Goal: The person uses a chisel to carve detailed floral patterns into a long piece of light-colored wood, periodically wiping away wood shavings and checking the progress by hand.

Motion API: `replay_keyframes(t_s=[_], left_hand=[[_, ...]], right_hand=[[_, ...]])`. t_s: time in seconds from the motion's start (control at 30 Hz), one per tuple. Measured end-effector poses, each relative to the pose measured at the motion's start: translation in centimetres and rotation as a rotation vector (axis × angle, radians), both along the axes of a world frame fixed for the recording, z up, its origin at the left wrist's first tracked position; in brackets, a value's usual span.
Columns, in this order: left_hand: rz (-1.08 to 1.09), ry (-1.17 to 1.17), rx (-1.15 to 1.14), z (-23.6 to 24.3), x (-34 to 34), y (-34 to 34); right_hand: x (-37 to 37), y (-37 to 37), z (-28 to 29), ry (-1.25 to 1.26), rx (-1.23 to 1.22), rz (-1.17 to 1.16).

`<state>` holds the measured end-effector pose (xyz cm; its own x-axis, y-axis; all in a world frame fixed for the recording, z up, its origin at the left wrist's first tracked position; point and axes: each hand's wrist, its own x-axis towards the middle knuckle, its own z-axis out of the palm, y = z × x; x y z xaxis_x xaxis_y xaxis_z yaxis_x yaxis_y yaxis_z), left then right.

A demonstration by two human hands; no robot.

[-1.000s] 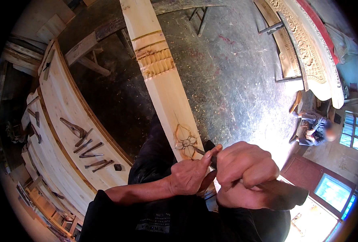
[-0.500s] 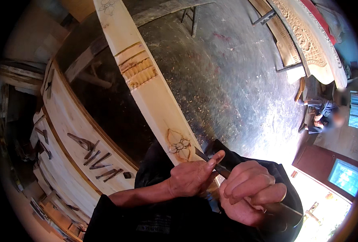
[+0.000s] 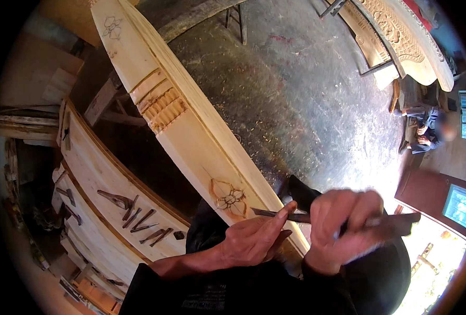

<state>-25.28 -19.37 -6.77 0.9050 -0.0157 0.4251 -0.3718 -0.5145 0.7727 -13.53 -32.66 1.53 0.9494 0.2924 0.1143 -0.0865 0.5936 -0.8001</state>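
Observation:
A pale wooden beam (image 3: 183,147) runs diagonally before me, with grooved carving (image 3: 162,107) and an outlined flower (image 3: 227,199) on its face. My left hand (image 3: 246,239) holds a dark metal chisel (image 3: 269,212), thumb along it, its tip at the beam just right of the flower. My right hand (image 3: 343,226), blurred, is closed on a dark bar-like tool (image 3: 403,220) at the chisel's rear; I cannot make out exactly what it is.
Several chisels and gouges (image 3: 141,220) lie on curved boards (image 3: 102,163) at left. Carved panels (image 3: 387,31) rest on metal supports at upper right. A person (image 3: 424,134) sits at far right. A wooden trestle (image 3: 104,102) stands beyond the beam.
My view has turned, so the beam's top appears farther left and more of its side shows. The right-hand tool has swung up toward horizontal; the chisel lies flatter.

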Motion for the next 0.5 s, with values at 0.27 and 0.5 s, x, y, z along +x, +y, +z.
replay_keyframes(t_s=[0.27,0.5], left_hand=[[-0.210,-0.101,0.068,0.2,-0.2,1.9],[-0.049,0.007,-0.036,0.9,0.2,0.7]], right_hand=[[7.5,3.4,-1.2,0.529,0.156,0.027],[7.5,2.4,-1.4,0.308,0.298,-0.066]])
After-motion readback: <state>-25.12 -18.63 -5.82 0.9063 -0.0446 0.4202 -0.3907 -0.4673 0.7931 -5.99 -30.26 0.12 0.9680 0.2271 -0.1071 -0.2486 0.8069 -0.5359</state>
